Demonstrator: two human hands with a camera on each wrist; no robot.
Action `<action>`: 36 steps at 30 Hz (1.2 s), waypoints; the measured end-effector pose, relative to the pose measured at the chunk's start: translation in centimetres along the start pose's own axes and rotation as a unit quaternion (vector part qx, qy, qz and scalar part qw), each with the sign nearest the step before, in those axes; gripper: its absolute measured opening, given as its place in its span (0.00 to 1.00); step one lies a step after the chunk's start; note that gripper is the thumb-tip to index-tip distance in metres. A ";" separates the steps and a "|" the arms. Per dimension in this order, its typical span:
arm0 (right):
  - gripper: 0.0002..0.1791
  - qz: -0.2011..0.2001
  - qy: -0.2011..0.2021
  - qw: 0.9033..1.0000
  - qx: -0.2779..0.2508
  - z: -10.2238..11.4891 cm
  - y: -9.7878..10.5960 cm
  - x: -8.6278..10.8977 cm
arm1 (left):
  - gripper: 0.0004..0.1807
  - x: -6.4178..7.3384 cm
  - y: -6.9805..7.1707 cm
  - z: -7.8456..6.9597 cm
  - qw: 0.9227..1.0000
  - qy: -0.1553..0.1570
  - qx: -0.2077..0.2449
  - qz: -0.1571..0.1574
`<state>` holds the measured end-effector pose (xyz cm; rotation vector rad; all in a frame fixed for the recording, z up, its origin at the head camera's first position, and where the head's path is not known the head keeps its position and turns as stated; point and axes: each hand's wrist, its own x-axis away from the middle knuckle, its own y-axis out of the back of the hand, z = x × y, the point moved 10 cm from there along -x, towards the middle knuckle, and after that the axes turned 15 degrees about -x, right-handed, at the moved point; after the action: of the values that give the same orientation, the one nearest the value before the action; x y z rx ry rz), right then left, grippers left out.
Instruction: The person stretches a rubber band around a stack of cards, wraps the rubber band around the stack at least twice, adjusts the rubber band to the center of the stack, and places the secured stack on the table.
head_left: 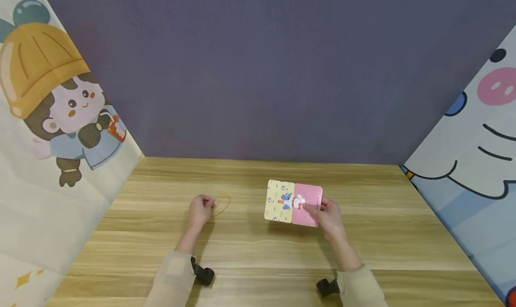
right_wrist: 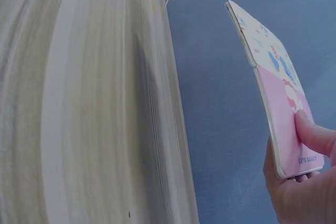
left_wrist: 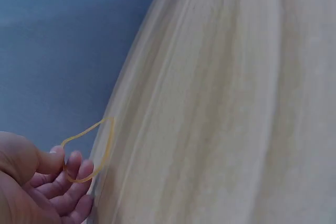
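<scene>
A thin yellow rubber band (head_left: 222, 205) hangs as a loose loop from my left hand (head_left: 201, 210), pinched between thumb and fingertips. The left wrist view shows the rubber band (left_wrist: 110, 142) in front of the curled fingers. In my right hand (head_left: 332, 217) is a small booklet (head_left: 308, 215), held by its right end with the thumb on top. One half is pink with a white rabbit, the other pale yellow with a blue figure. The right wrist view shows the booklet (right_wrist: 281, 106) tilted, with a notch where the halves meet; I cannot tell if they are separate pieces.
Both hands are over a wood-grain table (head_left: 250, 262). A dark blue-grey wall (head_left: 262, 74) rises behind it. Cartoon-printed panels stand at the left (head_left: 48, 217) and right (head_left: 463, 163). Each wrist carries a small black camera (head_left: 205, 275).
</scene>
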<state>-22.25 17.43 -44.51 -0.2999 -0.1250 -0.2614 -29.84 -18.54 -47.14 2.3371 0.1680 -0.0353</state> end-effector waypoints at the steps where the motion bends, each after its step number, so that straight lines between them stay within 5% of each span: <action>1: 0.25 -0.001 0.000 1.000 0.000 -0.1 0.0 0.0 | 0.04 0.1 -0.1 0.0 1.000 0.001 0.023 0.005; 5: 0.24 -0.009 0.002 1.000 0.007 -0.3 0.3 0.2 | 0.03 0.3 -0.4 -0.2 0.995 0.007 0.099 0.017; 12: 0.24 -0.009 -0.003 1.000 -0.010 -0.8 0.1 0.4 | 0.03 0.8 0.1 -0.9 0.987 0.018 0.162 0.010; 24: 0.25 -0.010 0.023 0.998 -0.051 -0.4 -0.4 0.7 | 0.05 2.2 0.9 -4.2 0.980 -0.002 0.200 0.018; 31: 0.20 0.074 0.079 0.984 -0.145 -2.2 0.1 -1.2 | 0.06 3.5 0.7 -6.5 0.976 -0.019 0.216 0.037; 36: 0.24 0.038 0.071 0.989 -0.125 -0.7 -1.0 0.5 | 0.06 4.1 0.3 -7.7 0.973 -0.027 0.225 0.048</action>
<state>-22.03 16.17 -44.85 -0.5327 0.0615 -0.2212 -25.94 -12.80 -41.85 2.7903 0.0186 -0.0964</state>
